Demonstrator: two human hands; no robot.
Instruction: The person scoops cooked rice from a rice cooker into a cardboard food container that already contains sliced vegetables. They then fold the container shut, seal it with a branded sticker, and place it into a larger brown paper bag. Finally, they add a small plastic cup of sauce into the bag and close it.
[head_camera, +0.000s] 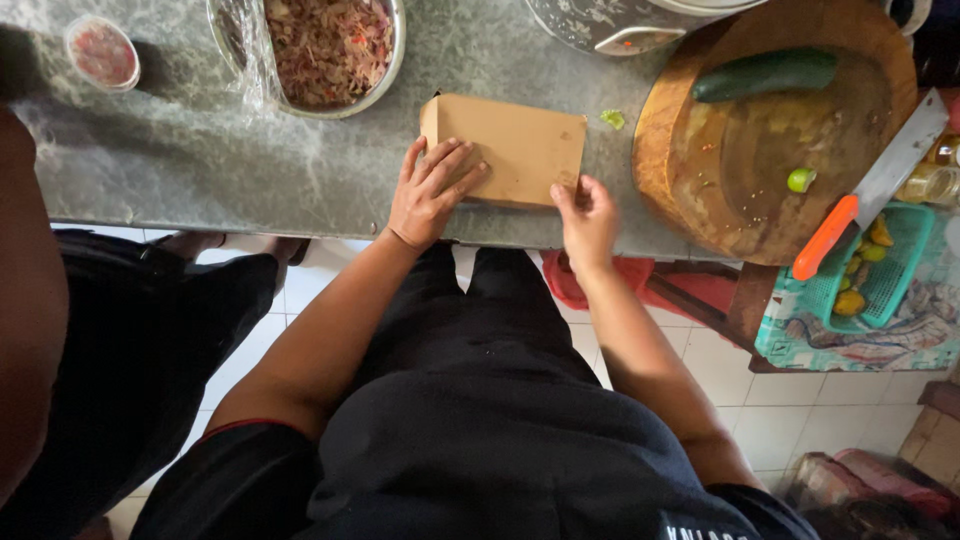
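Pressing flat with spread left hand (430, 195) on brown paper wrapper (510, 148) at the bench (200, 160) front edge; right hand (585, 215) pinching its lower right corner. Probably light, creasable; best held by edges.

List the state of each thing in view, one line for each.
Brown paper sheet: flat on counter, left edge folded.
Left hand: open, pressing paper.
Right hand: pinching paper's near edge.
Cucumber: whole, on chopping board.
Cleaver: lying across board's edge.
Metal bowl: filled, partly wrapped.
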